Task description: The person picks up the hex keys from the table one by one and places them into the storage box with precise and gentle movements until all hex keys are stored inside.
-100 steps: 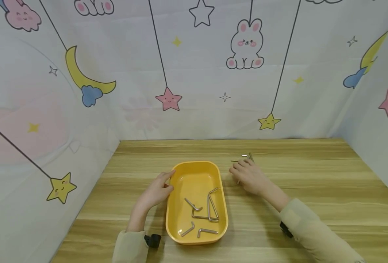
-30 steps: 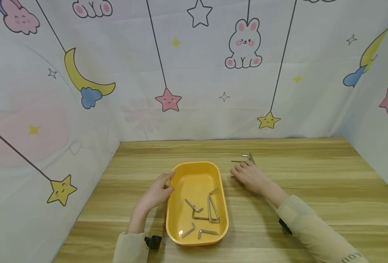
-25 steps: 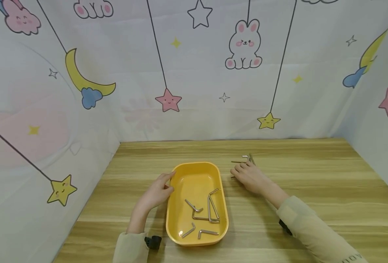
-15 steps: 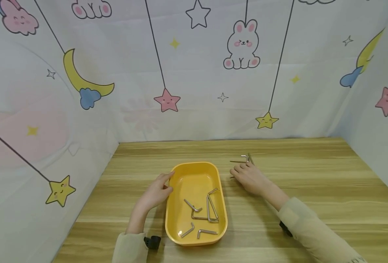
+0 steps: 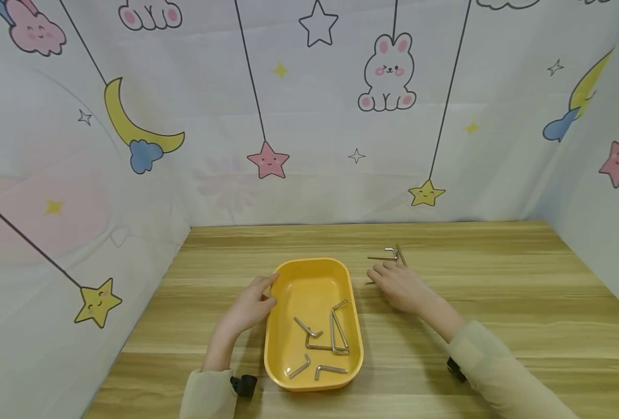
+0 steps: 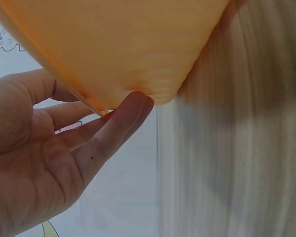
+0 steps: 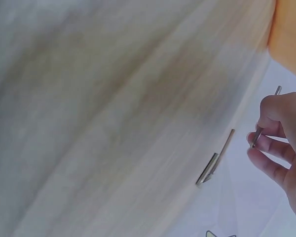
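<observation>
My left hand (image 5: 248, 305) grips the rim of a yellow plastic tray (image 5: 352, 291) at its far left side. In the left wrist view, two fingertips (image 6: 133, 103) lie against the tray's outer wall while other parts of the hand pass behind the rim. Several L-shaped hex keys (image 5: 332, 369) lie in the tray's near half. Right of the tray, my right hand (image 5: 398, 285) pinches another hex key (image 7: 257, 136) between thumb and fingers. In the head view only a short end of that key shows, left of the fingers. Beyond this hand lie a few loose hex keys (image 5: 382, 258).
The wood-grain table (image 5: 498, 279) is bounded by a white printed cloth (image 5: 319, 192) at the back and both sides. Black wrist cameras (image 5: 243, 385) sit at both sleeves.
My right hand has drawn slightly back toward me, showing more of the loose keys behind it. The held key's end now points out left of the fingers. Left hand and tray stay put.
</observation>
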Demonstrator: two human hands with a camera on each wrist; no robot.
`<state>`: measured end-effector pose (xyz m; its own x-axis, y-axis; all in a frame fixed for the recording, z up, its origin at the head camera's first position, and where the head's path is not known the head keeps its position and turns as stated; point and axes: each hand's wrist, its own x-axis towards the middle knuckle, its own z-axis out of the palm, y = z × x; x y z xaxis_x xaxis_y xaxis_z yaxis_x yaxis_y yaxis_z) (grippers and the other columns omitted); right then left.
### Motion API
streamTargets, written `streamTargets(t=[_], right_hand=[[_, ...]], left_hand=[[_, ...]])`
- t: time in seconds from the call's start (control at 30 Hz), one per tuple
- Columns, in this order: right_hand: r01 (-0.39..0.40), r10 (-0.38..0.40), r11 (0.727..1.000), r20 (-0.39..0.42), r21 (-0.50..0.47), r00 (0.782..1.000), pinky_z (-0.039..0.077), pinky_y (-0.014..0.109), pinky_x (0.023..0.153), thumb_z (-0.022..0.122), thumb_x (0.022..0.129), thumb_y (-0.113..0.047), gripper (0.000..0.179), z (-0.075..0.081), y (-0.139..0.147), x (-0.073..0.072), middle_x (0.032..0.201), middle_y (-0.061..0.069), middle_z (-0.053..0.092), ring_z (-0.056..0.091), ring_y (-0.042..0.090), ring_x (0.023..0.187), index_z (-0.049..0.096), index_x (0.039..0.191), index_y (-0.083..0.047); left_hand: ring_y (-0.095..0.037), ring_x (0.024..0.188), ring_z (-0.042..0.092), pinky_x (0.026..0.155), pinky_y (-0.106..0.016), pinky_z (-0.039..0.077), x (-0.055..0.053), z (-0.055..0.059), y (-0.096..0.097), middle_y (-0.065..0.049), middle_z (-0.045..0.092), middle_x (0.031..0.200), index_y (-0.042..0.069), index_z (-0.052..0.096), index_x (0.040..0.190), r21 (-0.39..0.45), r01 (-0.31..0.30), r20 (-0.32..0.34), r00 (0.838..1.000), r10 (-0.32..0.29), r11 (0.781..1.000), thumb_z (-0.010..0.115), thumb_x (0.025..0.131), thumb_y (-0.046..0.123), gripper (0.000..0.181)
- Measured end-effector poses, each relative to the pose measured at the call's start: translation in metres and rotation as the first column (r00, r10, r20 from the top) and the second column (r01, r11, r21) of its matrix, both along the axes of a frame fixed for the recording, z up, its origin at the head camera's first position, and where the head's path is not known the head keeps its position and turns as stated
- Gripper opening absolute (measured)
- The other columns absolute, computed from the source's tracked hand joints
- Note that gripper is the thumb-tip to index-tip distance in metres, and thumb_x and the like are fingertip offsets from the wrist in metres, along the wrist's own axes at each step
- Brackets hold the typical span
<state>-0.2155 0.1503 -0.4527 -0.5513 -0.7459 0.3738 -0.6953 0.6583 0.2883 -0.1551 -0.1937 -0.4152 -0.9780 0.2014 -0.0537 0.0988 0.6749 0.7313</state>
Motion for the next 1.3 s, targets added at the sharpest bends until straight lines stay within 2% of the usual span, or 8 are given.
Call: streamTargets(t=[0.23, 0.5, 0.63, 0.83, 1.1, 1.3], right_hand=[[0.002, -0.002, 0.998, 0.004, -0.059, 1.000, 0.047, 0.030, 0.058, 0.064, 0.077, -0.001, 0.022, 0.007, -0.003, 0.007, 0.081, 0.001, 0.053, 0.055, 0.019, 0.072, 0.050, 0.092, -0.009], [0.025, -0.017, 0.993, 0.069, -0.119, 0.997, 0.048, 0.030, 0.062, 0.060, 0.073, 0.004, 0.025, 0.017, -0.006, 0.016, 0.082, 0.001, 0.053, 0.055, 0.020, 0.077, 0.048, 0.091, -0.010], [0.025, -0.018, 0.989, 0.053, -0.148, 0.998, 0.048, 0.030, 0.061, 0.060, 0.071, 0.005, 0.027, 0.020, -0.010, 0.019, 0.082, -0.001, 0.052, 0.056, 0.019, 0.076, 0.049, 0.089, -0.012], [0.011, -0.005, 0.983, 0.036, -0.181, 0.999, 0.047, 0.028, 0.058, 0.060, 0.070, 0.006, 0.028, 0.027, -0.016, 0.026, 0.083, -0.002, 0.055, 0.055, 0.018, 0.075, 0.051, 0.090, -0.012], [-0.022, 0.021, 0.982, -0.006, -0.190, 1.000, 0.047, 0.028, 0.061, 0.058, 0.072, 0.006, 0.025, 0.034, -0.023, 0.031, 0.082, -0.001, 0.055, 0.054, 0.018, 0.074, 0.052, 0.089, -0.012], [-0.010, 0.015, 0.982, 0.025, -0.189, 1.000, 0.048, 0.030, 0.067, 0.058, 0.073, 0.006, 0.024, 0.040, -0.027, 0.034, 0.083, -0.001, 0.055, 0.056, 0.018, 0.078, 0.053, 0.090, -0.012]], left_hand=[[-0.024, 0.096, 0.061, 0.077, -0.035, 0.052, 0.000, 0.000, 0.000, -0.020, 0.047, 0.140, 0.004, 0.041, 0.146, 0.009, 0.002, 0.005, 1.000, -0.002, 1.000, 0.051, 0.090, 0.005, 0.057], [-0.024, 0.096, 0.061, 0.077, -0.034, 0.052, 0.001, 0.001, 0.000, -0.020, 0.047, 0.140, 0.004, 0.040, 0.146, 0.010, 0.006, 0.006, 1.000, -0.006, 1.000, 0.051, 0.091, 0.005, 0.056], [-0.023, 0.095, 0.061, 0.076, -0.032, 0.052, 0.002, 0.002, 0.000, -0.021, 0.047, 0.140, 0.003, 0.040, 0.146, 0.016, 0.011, 0.006, 1.000, -0.012, 1.000, 0.051, 0.091, 0.004, 0.056], [-0.023, 0.095, 0.060, 0.075, -0.032, 0.051, 0.002, 0.004, 0.000, -0.021, 0.046, 0.140, 0.003, 0.040, 0.146, 0.015, 0.018, 0.004, 1.000, -0.018, 1.000, 0.051, 0.091, 0.004, 0.056], [-0.023, 0.095, 0.060, 0.077, -0.033, 0.051, 0.001, 0.004, 0.000, -0.020, 0.047, 0.141, 0.004, 0.040, 0.146, 0.011, 0.009, 0.006, 1.000, -0.009, 1.000, 0.051, 0.091, 0.005, 0.056], [-0.023, 0.097, 0.061, 0.078, -0.034, 0.052, 0.002, 0.004, 0.000, -0.019, 0.047, 0.141, 0.005, 0.040, 0.146, 0.008, 0.002, 0.014, 1.000, -0.003, 1.000, 0.051, 0.091, 0.006, 0.056]])
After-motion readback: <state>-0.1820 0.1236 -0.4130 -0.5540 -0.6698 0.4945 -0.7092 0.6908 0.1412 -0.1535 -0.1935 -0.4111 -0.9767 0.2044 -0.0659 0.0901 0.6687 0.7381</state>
